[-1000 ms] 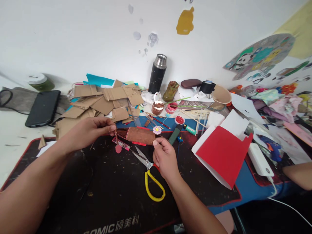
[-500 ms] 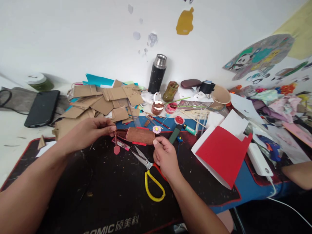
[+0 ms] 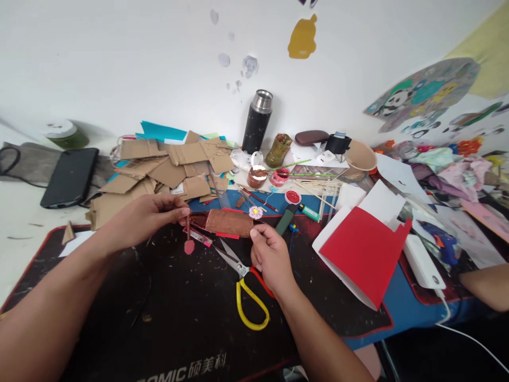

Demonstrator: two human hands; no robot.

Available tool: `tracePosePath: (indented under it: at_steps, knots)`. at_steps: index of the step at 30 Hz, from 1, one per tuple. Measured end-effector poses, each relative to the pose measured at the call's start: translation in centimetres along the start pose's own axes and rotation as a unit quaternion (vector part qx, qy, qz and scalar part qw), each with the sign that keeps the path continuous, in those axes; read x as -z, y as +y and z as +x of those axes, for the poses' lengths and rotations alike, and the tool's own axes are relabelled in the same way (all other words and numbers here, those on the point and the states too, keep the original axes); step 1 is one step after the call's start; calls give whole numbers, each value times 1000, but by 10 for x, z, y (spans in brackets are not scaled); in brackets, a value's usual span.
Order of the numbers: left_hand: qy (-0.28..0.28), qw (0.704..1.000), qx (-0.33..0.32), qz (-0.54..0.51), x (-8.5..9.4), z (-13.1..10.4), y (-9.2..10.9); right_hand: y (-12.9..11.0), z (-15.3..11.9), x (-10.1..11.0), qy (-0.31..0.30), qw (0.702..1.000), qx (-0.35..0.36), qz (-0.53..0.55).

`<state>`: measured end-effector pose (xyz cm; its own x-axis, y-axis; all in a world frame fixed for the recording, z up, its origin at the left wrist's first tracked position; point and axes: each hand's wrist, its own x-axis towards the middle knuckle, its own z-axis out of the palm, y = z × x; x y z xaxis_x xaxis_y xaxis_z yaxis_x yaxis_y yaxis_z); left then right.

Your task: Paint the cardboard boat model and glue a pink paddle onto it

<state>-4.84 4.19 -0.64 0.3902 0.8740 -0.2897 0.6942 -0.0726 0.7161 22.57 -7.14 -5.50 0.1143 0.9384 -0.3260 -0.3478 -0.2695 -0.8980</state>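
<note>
A long brown craft piece (image 3: 228,222), boat-like with a narrow pointed left end and red strips along its sides, is held level above the black mat. A lilac flower with a yellow centre (image 3: 255,212) sits at its far right corner. My left hand (image 3: 169,208) is closed in a pinch at the pointed end, where a thin brown strip with a small dull-red tag (image 3: 189,247) hangs down. At the right end, my right hand (image 3: 268,249) grips the piece between thumb and fingers. Scissors with yellow and red handles (image 3: 241,269) lie open beneath, partly covered by my right hand.
Cardboard scraps (image 3: 159,164) are heaped at back left near a black phone (image 3: 69,178). Behind stand a black thermos (image 3: 257,122) and open paint pots (image 3: 257,176). A folded red sheet (image 3: 363,254) lies to the right. Another person's arm (image 3: 487,284) rests at the far right.
Both hands keep their grip on the brown piece. The hanging tag has shifted very slightly to the left and up; the rest is practically the same.
</note>
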Motion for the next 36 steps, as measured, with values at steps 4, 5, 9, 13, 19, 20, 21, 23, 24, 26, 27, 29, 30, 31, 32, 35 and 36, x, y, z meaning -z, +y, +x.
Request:
tracePosePath:
  at_steps: [4,5,9,13,19,20,21,23,24,26,27,29,30,31,32,35,36]
  knots:
    - [0,1000,4,9,0,0,-1,0,0,0,-1,1000,0,2]
    - [-1,1000,4,9,1,0,-2,0,-1,0,0,1000,0,2]
    - [-3,1000,5,5,1,-1,-3,0,-1,-1,1,1000,0,1]
    - [1,1000,-1,0,1,-2,-2,0,-1,0,0,1000,3,6]
    - [-3,1000,-4,6,2,-2,-3,1,0,0,-2,1000,5,8]
    - [-4,1000,-4,5,2,-2,-3,1,0,0,-2,1000,4,9]
    - [-5,1000,-5,4,1,-2,-3,1,0,0,-2,1000,4,10]
    - [-7,1000,-5,0,1,-2,-4,1,0,0,-1,1000,4,12]
    - [-6,1000,-4,-4,1,-2,-5,1,0,0,-1,1000,4,11]
    - [-4,1000,-3,-16,1,-2,-7,1,-1,0,-1,1000,3,10]
    - [-5,1000,-3,-21,1,-2,-7,1,-1,0,-1,1000,3,10]
    - [-10,1000,-1,-25,2,-2,-9,1,-2,0,1,1000,2,8]
    - [-12,1000,2,-26,2,-3,-9,1,-2,0,2,1000,1,7]
    - [-14,999,6,-30,3,-3,-10,1,-2,0,3,1000,1,7]
    - [-14,999,11,-37,4,-3,-10,1,-2,0,3,1000,1,7]
    - [-3,998,20,-67,10,-6,-12,1,-1,0,2,1000,3,6]
    - [2,997,21,-75,12,-7,-12,1,-1,0,2,1000,4,6]
